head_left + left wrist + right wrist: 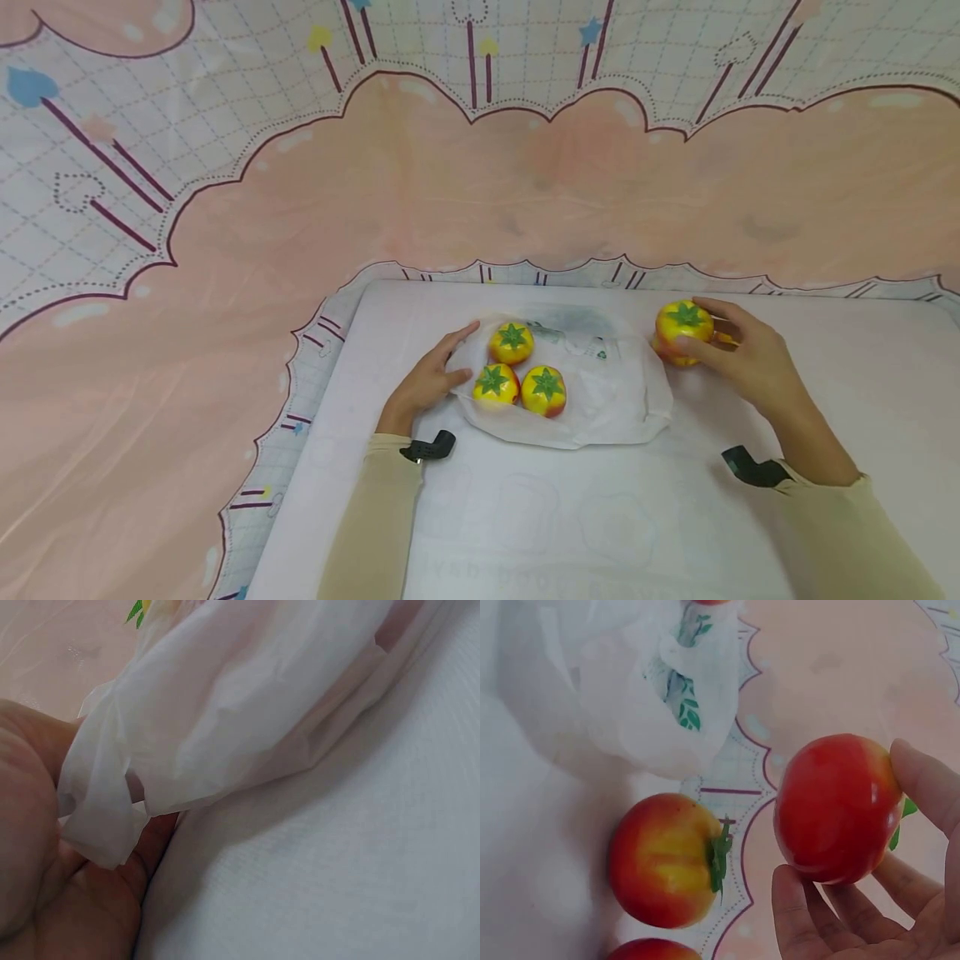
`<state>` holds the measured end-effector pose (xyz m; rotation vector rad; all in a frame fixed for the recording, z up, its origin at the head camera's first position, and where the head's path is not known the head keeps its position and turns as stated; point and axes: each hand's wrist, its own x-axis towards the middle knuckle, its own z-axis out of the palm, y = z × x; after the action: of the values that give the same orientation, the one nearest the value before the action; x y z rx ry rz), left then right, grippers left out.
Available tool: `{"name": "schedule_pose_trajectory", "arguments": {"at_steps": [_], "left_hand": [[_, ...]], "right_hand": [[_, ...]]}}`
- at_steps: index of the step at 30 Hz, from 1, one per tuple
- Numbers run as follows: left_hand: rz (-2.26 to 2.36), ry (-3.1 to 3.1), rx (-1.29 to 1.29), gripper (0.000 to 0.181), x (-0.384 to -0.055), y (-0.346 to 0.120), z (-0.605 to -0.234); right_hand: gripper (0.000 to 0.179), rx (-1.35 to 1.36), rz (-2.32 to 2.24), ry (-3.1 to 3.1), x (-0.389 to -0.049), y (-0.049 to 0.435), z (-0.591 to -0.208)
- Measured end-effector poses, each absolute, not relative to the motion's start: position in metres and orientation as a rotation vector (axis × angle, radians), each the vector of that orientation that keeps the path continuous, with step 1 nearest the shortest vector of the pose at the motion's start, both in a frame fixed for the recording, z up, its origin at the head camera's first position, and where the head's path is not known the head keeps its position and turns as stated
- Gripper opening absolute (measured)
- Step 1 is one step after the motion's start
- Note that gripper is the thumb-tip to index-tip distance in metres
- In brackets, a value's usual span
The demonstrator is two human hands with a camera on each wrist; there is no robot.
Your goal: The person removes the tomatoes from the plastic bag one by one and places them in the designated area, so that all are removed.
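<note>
A white plastic bag (611, 404) with green print lies on the table, three yellow-and-red tomatoes (512, 342) with green star-shaped tops clustered at its left end. At that end, my left hand (425, 385) holds the bag's rim; in the left wrist view the thin plastic (112, 802) runs between thumb and fingers. To the right of the bag, my right hand (753, 362) grips another tomato (840, 810) between thumb and fingertips. Beside and below it, a tomato (664, 862) rests on the table, and part of one more tomato (654, 951) shows at that view's lower edge.
The white table (525, 533) carries faint printed marks near the front. Behind it and at its left hangs a peach cloth (525, 192) with a scalloped pattern. A black wrist mount (431, 447) sits at the left cuff, another black mount (753, 468) at the right.
</note>
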<state>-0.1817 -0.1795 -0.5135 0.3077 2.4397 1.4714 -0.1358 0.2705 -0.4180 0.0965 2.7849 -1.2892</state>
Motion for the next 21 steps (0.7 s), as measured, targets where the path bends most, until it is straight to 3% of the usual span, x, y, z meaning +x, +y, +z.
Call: {"name": "schedule_pose_trajectory", "arguments": {"at_steps": [21], "left_hand": [[1.459,2.433,0.300,0.079,-0.181,-0.179,-0.511]], "right_hand": [[0.085,0.199,-1.271,2.815,-0.124,0.298,-0.419]]}}
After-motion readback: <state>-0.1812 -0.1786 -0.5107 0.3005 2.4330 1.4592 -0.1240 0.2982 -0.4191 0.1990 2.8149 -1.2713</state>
